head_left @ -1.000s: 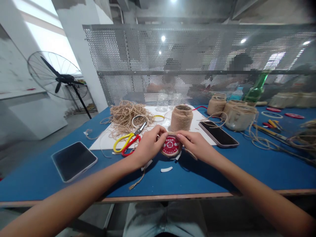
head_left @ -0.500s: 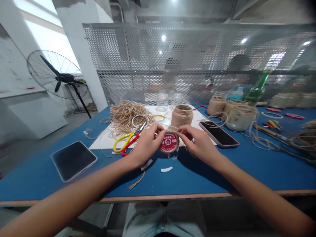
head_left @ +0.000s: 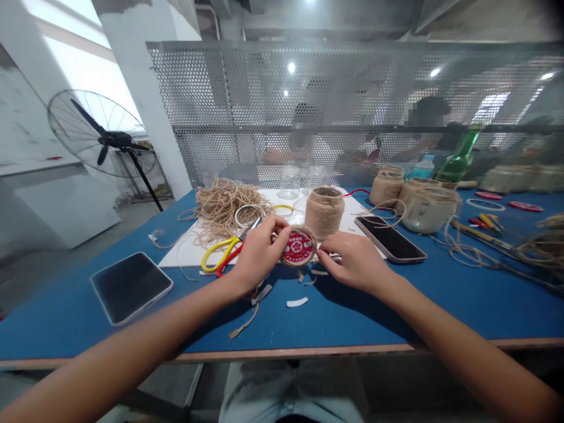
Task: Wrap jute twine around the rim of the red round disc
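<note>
A round red disc (head_left: 296, 247) with white print and a flower mark stands tilted toward me, jute twine (head_left: 300, 230) wrapped around its rim. My left hand (head_left: 263, 249) is closed on the disc's left side, thumb against the edge. The fingers of my right hand (head_left: 352, 258) are pinched together at the right rim, on the twine; the exact grip is partly hidden. Just behind stands a twine-covered jar (head_left: 325, 212). Scissors (head_left: 220, 255) with yellow and red handles lie partly under my left hand. A heap of loose twine (head_left: 231, 202) lies beyond them.
Phones lie at left (head_left: 132, 288) and right (head_left: 390, 238). White strips (head_left: 296, 302) and a twine end (head_left: 244, 325) lie in front. More wrapped jars (head_left: 386, 187), a green bottle (head_left: 460, 155) and cutters (head_left: 489, 222) are at right. A perforated screen (head_left: 247, 106) stands behind.
My right hand has slid from the disc's top right down to its right side. The disc has shifted slightly left and up, showing more of its face. My left hand keeps its hold.
</note>
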The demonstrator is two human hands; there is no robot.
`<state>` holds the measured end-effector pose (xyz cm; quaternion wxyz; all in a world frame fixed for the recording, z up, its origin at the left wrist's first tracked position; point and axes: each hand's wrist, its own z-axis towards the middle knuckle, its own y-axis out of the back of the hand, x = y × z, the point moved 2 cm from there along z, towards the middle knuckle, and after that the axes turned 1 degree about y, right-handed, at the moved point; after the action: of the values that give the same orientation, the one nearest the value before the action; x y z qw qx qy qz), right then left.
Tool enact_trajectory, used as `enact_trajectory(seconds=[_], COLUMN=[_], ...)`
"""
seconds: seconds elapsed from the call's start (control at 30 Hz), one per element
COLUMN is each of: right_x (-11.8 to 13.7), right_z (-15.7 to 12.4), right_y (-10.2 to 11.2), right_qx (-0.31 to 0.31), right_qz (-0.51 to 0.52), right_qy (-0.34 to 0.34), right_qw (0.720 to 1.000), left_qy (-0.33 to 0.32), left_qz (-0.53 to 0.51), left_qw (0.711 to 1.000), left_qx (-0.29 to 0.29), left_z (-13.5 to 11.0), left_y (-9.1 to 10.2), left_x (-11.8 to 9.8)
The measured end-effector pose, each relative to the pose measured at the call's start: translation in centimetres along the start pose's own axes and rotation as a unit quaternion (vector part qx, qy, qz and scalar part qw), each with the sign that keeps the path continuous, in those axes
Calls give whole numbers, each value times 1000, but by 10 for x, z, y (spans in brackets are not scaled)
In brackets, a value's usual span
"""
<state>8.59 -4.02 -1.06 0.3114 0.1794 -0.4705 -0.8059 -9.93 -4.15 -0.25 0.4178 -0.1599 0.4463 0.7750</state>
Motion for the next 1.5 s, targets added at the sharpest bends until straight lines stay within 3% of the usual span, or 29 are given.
enact_trajectory(seconds=[0.23,0.3,0.4,0.47,0.53,0.63,0.77,1.2,1.37,1.5], right_x=[-3,-3,-3,-3,-1,2,2,2,2,4], right_z=[-4,-4,-1,1,3,5,6,0,-1,-1], right_y=[-11,-11,-2,5,9,8,1,-7,-9,-11], right_qx=[102,84,-18,-95,-134,-113,-60,-126,-128,-111], right_qz=[-21,-10,26,86,164,245,268,55,16,19], right_qy=[4,-10,-61,-83,-72,-37,-20,52,75,79], right_qw=[995,996,998,988,975,962,961,989,989,990], left_qy=[4,-2,-9,-9,-7,-4,3,0,-31,-62], left_qz=[-15,-18,-16,-14,-17,-35,-41,4,42,66], left_qw=[999,998,997,998,1000,999,997,992,988,987], left_qx=[-43,-58,-68,-55,-24,25,69,123,147,134], left_z=[5,6,7,6,3,-3,-9,-15,-14,-12], left_y=[11,15,20,18,12,1,-7,-11,-12,-12], left_x=[0,-2,-4,-4,-4,-6,-12,-14,-12,-10])
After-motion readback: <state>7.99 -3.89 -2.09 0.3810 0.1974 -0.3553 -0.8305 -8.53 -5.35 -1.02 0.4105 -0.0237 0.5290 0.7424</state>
